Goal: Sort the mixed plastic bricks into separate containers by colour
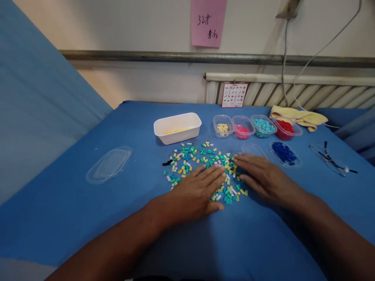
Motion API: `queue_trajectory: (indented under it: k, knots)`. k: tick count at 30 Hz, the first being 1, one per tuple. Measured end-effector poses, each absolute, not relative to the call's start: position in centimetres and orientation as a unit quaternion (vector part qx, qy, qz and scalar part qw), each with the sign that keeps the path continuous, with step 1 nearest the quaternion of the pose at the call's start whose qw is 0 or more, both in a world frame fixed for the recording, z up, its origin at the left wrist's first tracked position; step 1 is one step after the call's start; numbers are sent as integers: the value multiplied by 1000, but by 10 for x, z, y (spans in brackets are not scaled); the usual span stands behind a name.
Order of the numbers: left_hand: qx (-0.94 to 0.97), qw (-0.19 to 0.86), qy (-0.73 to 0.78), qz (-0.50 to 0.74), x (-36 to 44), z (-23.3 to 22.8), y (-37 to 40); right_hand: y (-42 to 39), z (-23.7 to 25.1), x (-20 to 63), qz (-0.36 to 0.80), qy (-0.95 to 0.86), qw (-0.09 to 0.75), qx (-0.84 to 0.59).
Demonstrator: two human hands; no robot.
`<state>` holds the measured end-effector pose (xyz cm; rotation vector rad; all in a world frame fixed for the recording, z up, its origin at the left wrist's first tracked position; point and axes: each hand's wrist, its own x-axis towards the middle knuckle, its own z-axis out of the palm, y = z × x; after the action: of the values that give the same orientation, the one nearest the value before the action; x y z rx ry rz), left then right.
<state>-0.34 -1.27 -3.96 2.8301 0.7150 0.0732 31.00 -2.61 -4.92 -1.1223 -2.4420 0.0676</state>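
A pink paper note (208, 22) is hanging on the wall, showing handwriting in dark ink that seems to begin with the digits "32", followed by characters too loose to read surely. Below it, a small white card with a red border (234, 95) is leaning against the radiator (293, 93), carrying rows of tiny figures and a heading too small to read.
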Motion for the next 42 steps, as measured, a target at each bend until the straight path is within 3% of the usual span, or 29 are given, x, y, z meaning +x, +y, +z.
queue_trajectory:
  k: [4, 15, 22, 27, 33, 42]
  knots:
    - [945, 95, 312, -3, -11, -37, 2, -35, -53, 289, 67, -911, 143, -380]
    - [905, 72, 418, -25, -23, -34, 25, -45, -62, 270, 101, -930, 104, -338]
    - [890, 28, 455, 20, -16, -25, 25, -35, -59, 269, 62, -912, 150, -378]
    - [907, 76, 415, -4, -13, -34, 15, -45, -62, 257, 96, -932, 109, -331]
    - [918, 98, 384, 11, -10, -45, 3, -39, -65, 235, 74, -916, 113, -377]
    - [917, 36, 398, 10, -16, -30, -15, -50, -52, 254, 78, -910, 121, -390]
